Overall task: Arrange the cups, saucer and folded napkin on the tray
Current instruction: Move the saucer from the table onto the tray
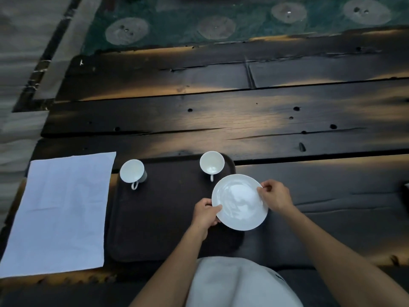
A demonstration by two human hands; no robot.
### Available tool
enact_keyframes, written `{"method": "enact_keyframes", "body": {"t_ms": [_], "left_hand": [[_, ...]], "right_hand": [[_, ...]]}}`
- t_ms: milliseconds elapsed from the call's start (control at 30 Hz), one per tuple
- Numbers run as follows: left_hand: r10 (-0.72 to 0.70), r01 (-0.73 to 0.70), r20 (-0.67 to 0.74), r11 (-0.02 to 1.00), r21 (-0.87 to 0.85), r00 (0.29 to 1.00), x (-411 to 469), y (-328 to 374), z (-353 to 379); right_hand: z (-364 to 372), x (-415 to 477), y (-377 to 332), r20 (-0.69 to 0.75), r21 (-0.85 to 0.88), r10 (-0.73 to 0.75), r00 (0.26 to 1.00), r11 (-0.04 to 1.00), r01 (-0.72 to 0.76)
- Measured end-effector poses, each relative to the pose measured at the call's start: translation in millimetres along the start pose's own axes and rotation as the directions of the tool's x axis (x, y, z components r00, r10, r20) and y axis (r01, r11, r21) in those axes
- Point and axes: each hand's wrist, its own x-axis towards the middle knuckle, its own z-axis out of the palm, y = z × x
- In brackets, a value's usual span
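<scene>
Saucer (240, 202) held over the right edge of the tray (155, 218), left hand (205, 214) pinching its left rim and right hand (275, 197) its right rim (thumbs on top), cup (132, 171) at tray's far-left corner, second cup (211, 162) at far-right corner, napkin (59, 213) flat just left of tray.

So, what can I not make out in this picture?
Head view: the saucer hides whether it touches the tray.
Head view: the saucer hides the fingers of the left hand and right hand beneath it.
Head view: the frame edge cuts off a dark object at right.
</scene>
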Motion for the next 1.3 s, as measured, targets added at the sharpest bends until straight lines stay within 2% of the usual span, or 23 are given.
{"method": "enact_keyframes", "body": {"t_ms": [333, 533, 1067, 1300], "left_hand": [[-0.05, 0.006, -0.166, 0.966, -0.259, 0.985, -9.3, -36.0, -46.1], [-0.079, 0.027, -0.151, 0.948, -0.318, 0.985, -8.2, -50.0, -56.3], [-0.082, 0.015, -0.21, 0.954, -0.3, 0.974, -3.6, -60.0, -66.7], [-0.092, 0.022, -0.209, 0.949, -0.316, 0.974, -4.4, -57.0, -67.5]], "right_hand": [[52.9, -40.1, -15.0, 0.088, -0.015, -0.005, 0.996, 1.0, 0.007], [66.0, -49.5, -19.2, 0.071, -0.055, -0.032, 0.997, 0.998, 0.036], [78.8, -60.5, -33.6, 0.089, -0.232, -0.108, 0.99, 0.965, 0.126], [78.8, -63.1, -33.9, 0.083, -0.239, -0.124, 0.989, 0.961, 0.14]]}}
